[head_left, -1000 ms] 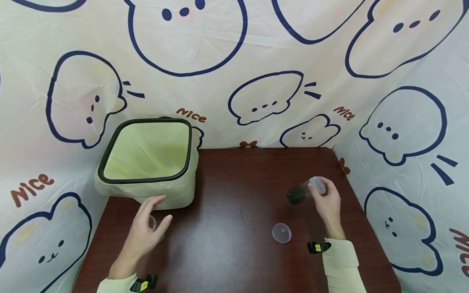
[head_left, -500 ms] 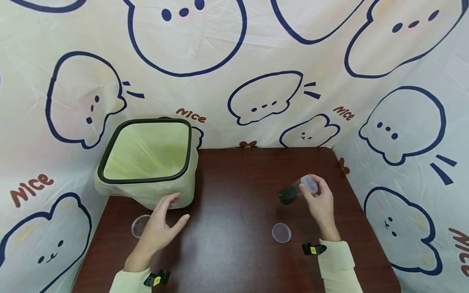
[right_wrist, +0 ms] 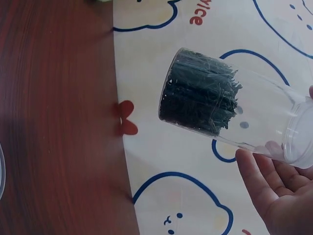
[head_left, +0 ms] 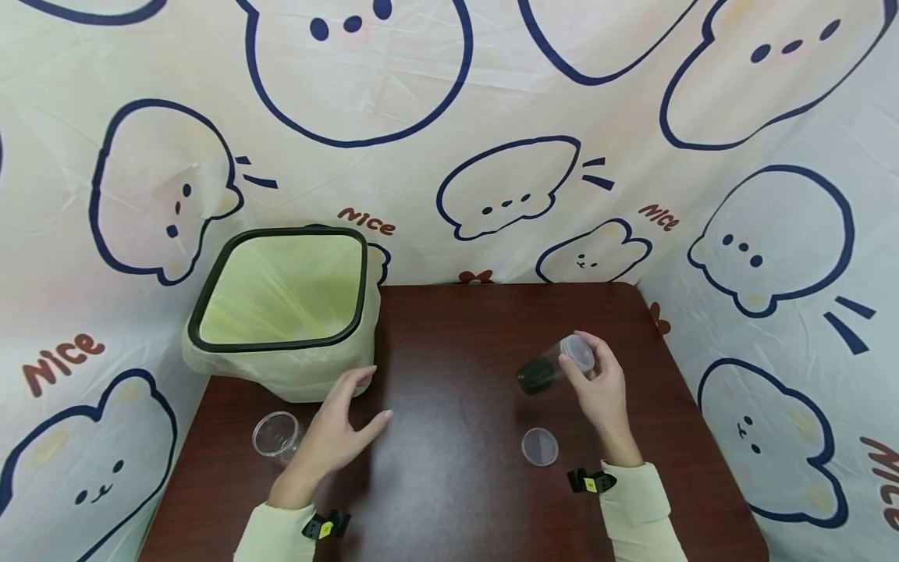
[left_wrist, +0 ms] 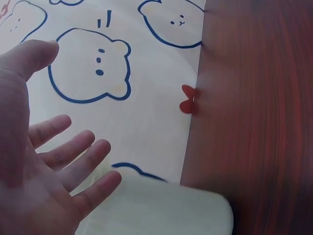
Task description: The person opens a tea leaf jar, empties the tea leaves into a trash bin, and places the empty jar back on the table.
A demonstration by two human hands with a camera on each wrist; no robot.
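Observation:
My right hand [head_left: 605, 394] grips a clear plastic jar [right_wrist: 264, 110] near its lidded end and holds it tilted above the table. Dark green, ragged-edged pieces that look like seaweed [right_wrist: 200, 93] are packed toward the jar's bottom. A translucent lid [head_left: 578, 353] covers the mouth. My left hand [head_left: 330, 437] hovers with fingers spread and thumb apart, holding nothing. Just left of it stands a second clear jar [head_left: 276, 435], partly hidden by the hand and with no contents visible. On the table below the held jar lies a loose round clear lid [head_left: 540, 447].
A pale green bin [head_left: 330, 367] with a dark rim and a plastic liner stands at the back left of the brown table [head_left: 449, 484]. A patterned cloth [head_left: 407, 187] hangs behind and along the sides.
My left hand has moved right, away from the second jar, which now shows more. My right hand has carried the lidded jar a little to the left.

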